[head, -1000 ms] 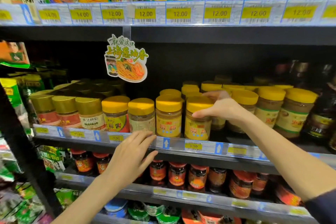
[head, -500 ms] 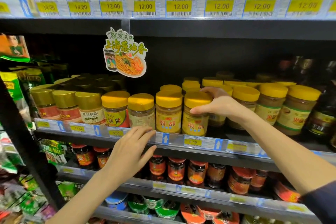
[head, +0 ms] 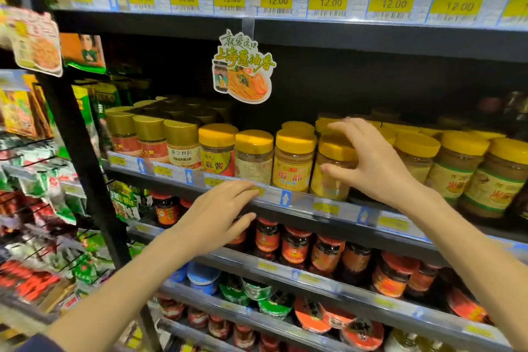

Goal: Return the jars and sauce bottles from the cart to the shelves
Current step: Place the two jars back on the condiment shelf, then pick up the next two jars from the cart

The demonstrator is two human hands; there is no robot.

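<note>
A row of yellow-lidded jars stands along the front of the middle shelf. My right hand hovers at one of them, a yellow-lidded jar with a yellow label; the fingers are spread above its lid and the thumb is just in front of its side, gripping nothing. My left hand lies open and flat against the price strip of that shelf, below the jars and to the left, holding nothing. The cart is out of view.
Gold-lidded jars fill the shelf's left end. Red-lidded sauce jars line the shelf below. A paper noodle sign hangs from the upper shelf. A black upright post separates hanging snack packets at left.
My right hand has drawn back from the jar behind the front row and spread its fingers. The view has shifted left and closer. My left hand stays on the shelf edge.
</note>
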